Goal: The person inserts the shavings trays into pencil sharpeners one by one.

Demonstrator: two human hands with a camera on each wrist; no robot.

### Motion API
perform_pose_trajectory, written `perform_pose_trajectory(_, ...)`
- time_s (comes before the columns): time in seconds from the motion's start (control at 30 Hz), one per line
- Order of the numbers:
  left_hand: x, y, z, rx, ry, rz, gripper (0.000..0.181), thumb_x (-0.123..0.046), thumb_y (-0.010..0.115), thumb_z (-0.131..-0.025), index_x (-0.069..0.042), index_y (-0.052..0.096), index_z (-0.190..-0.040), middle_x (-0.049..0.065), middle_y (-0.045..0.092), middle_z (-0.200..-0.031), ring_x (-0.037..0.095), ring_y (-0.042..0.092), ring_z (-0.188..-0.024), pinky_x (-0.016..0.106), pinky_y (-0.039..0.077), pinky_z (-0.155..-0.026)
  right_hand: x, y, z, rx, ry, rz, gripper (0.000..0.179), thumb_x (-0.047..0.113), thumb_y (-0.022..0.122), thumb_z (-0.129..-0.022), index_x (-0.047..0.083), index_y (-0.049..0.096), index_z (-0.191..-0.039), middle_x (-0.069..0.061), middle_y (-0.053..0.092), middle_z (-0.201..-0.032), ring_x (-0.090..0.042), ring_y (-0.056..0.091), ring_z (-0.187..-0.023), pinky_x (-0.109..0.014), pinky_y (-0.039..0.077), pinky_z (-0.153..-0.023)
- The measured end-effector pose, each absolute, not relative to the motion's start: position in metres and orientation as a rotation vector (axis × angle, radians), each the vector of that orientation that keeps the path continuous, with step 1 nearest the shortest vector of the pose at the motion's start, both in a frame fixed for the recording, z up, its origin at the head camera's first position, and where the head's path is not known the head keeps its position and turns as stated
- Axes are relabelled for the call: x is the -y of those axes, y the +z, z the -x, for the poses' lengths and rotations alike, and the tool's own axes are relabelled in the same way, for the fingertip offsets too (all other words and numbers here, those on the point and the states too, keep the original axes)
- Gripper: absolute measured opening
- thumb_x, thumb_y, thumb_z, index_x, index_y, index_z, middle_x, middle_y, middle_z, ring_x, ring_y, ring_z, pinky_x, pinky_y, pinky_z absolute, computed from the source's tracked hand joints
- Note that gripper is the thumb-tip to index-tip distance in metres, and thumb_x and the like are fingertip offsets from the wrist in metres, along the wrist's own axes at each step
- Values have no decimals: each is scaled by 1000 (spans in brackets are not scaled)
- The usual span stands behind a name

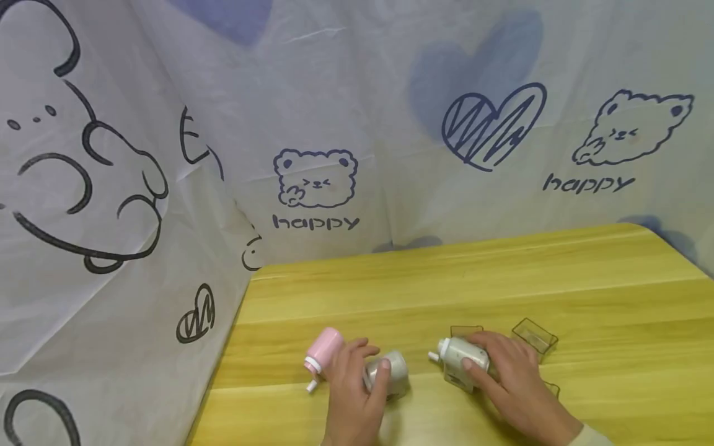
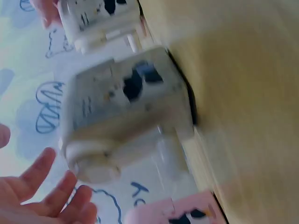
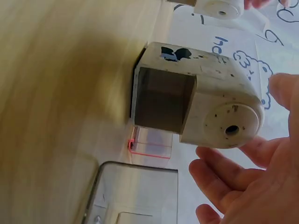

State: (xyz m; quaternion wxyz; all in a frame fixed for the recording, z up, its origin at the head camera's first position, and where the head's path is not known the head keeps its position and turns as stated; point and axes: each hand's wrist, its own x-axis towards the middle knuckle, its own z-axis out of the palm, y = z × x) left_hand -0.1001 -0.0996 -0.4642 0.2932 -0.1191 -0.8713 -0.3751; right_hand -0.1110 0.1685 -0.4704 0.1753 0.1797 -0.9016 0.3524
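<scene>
Two off-white crank pencil sharpeners with cow patches stand on the table. My left hand [image 1: 357,387] is around the left sharpener [image 1: 398,370]; the left wrist view shows its fingers spread and loose beside the rounded top of this sharpener [image 2: 126,100]. My right hand [image 1: 515,375] holds the other sharpener [image 1: 465,354], thumb on the near side, fingers over the far side. In the right wrist view that sharpener [image 3: 224,98] shows its pencil hole and an empty drawer slot. A pink sharpener [image 1: 326,347] with a white crank is just left of my left hand.
Clear shavings drawers lie by my right hand: one farther back [image 1: 535,336], one behind the held sharpener [image 1: 465,330], one partly hidden by my wrist [image 1: 551,389]. A printed cloth [image 1: 390,124] hangs behind and left of the wooden table [image 1: 446,282].
</scene>
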Motion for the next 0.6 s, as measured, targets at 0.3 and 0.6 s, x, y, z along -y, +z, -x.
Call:
perform_pose_trajectory(0.3, 136, -461, 125, 2143, -985, 114, 29, -14, 74, -89, -1, 64, -113, 18, 57, -131, 39, 45, -126, 58, 31, -98, -184, -465, 120, 2598, 990, -370, 38, 30, 57, -106, 3, 60, -132, -20, 64, -131, -46, 55, -120, -67, 22, -100)
perform_pose_trajectory(0.6, 155, -467, 128, 2351, -978, -160, 71, -25, 82, -82, 5, 49, -137, 32, 41, -146, 50, 32, -136, 67, 24, -108, -198, -465, 125, 2605, 1020, -138, 45, 34, 48, -109, -3, 60, -131, -28, 62, -131, -52, 51, -122, -70, 24, -95)
